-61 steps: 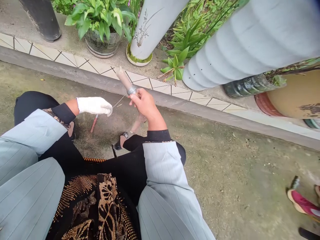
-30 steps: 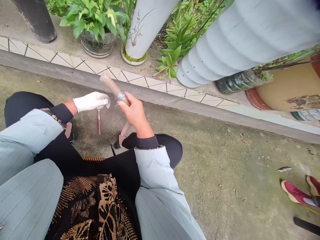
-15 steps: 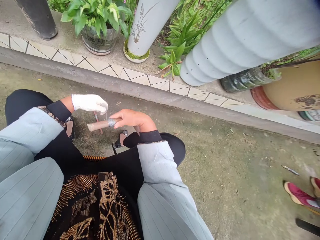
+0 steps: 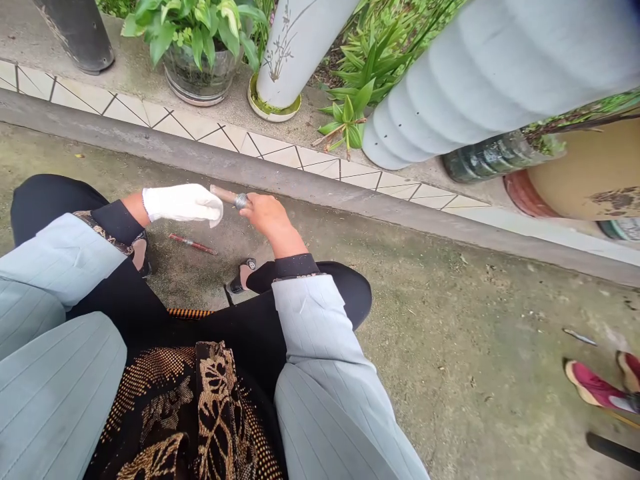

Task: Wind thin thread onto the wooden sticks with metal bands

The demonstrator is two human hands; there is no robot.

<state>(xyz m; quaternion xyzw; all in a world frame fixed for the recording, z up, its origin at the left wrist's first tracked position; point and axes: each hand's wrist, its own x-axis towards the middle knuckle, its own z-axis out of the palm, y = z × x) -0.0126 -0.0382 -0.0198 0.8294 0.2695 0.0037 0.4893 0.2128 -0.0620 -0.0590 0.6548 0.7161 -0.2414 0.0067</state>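
Observation:
My right hand (image 4: 265, 212) is closed on a pale wooden stick (image 4: 223, 193) that points left and slightly up. Just ahead of the fingers, a grey winding of thread or thin wire (image 4: 242, 201) wraps the stick. My left hand (image 4: 183, 203), in a white glove, is pinched shut beside the stick's far end. Earlier frames show a thin strand running from that pinch to the winding; now it is too fine to make out. Below the glove is a slim reddish-brown rod (image 4: 193, 244) with a pale band; whether it hangs or touches the ground is unclear.
Ahead, a low tiled ledge (image 4: 220, 137) carries a potted plant (image 4: 200, 73), pale columns (image 4: 285, 73) and a large ribbed grey pot (image 4: 450, 100). My knees flank the work. At right on the concrete floor are another person's red shoes (image 4: 590, 383) and a small slim object (image 4: 579, 337).
My right hand has swung the wound stick down, then back up beside the gloved hand. The reddish rod has turned from tilted and upright to nearly level. My left hand has barely shifted.

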